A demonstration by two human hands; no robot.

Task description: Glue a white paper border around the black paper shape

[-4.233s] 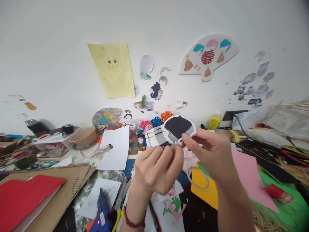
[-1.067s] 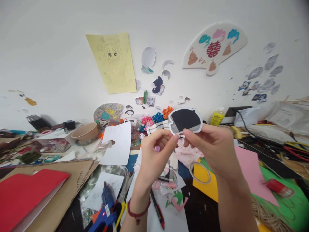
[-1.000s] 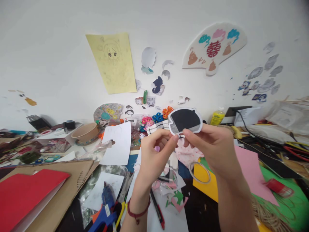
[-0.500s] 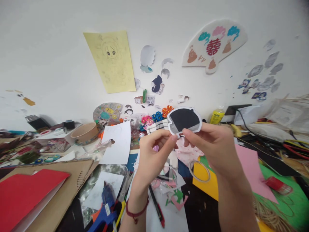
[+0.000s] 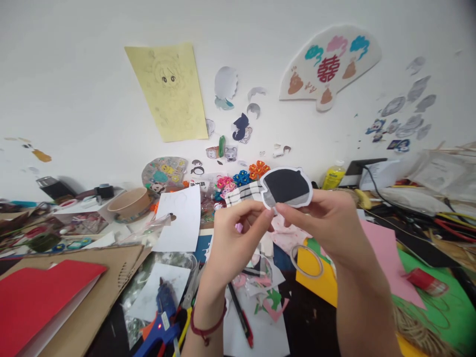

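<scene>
A small dark paper cutout (image 5: pixel 288 186) with a grey lower strip and a white border is held up above the cluttered table. My left hand (image 5: pixel 241 235) pinches its lower left edge between thumb and forefinger. On the other side my right hand (image 5: pixel 323 223) grips the cutout, with the thumb on its lower edge and the fingers behind. Below both hands lie a black and red pen (image 5: pixel 241 313), green and pink paper scraps (image 5: pixel 274 301) and a white sheet (image 5: pixel 266 342).
A blue glue gun (image 5: pixel 163 317) lies at the lower left near red folded paper (image 5: pixel 44 302) on cardboard (image 5: pixel 122 267). Rightward are a tape ring (image 5: pixel 323 267), yellow paper (image 5: pixel 325 286), pink paper (image 5: pixel 385 253) and twine (image 5: pixel 420 332). A yellow bottle (image 5: pixel 333 176) stands behind.
The cutout has shifted slightly right and down in view. My right thumb has slid left along its lower edge. Both hands still hold it.
</scene>
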